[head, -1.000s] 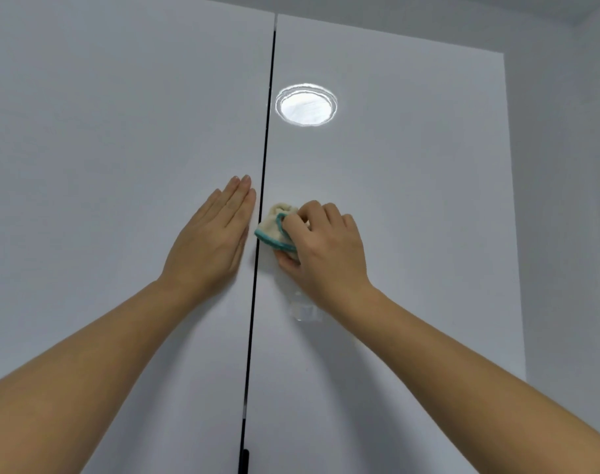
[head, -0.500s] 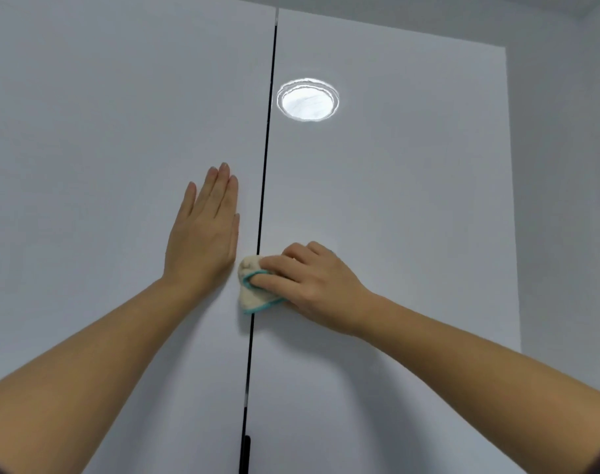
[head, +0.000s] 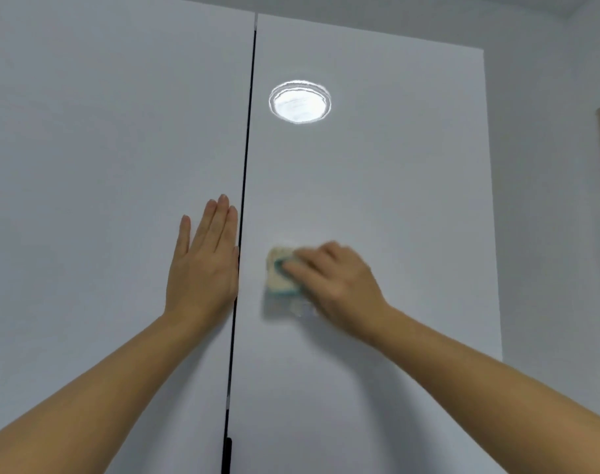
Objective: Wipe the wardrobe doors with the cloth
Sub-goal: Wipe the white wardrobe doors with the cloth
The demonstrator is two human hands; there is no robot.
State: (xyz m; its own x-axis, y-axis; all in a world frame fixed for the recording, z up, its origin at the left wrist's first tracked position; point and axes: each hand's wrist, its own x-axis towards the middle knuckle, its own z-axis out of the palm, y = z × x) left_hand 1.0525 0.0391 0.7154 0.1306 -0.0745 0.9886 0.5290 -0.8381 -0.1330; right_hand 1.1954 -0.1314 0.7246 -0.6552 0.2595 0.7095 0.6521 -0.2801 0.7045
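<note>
The cloth [head: 280, 273], a small cream wad with a teal edge, lies pressed against the right door [head: 377, 200], a little to the right of the dark gap [head: 245, 165] between the two doors and well below the round reflection of a lamp [head: 299, 101]. It pokes out to the left of your right hand [head: 336, 282], so the cloth leads toward the gap and the hand trails behind it. The wad looks slightly taller than wide, though blur softens its outline.

Your right fingers [head: 305, 265] are curled over the cloth's right side and pin it to the panel. The blur hides whether the thumb is tucked under it. A faint mirror image of cloth and hand shows in the glossy surface just below them.

Your left hand [head: 202, 265] lies flat on the left door [head: 103, 165], fingers [head: 219, 217] straight, close together and pointing up, its edge just beside the gap. It holds nothing and seems to steady that door. It is near the cloth but apart from it, with the gap between.

The right hand is plainly the working one. Most of the right door stretches above and to the right of the cloth, so I judge the next strokes should carry it that way.
</note>
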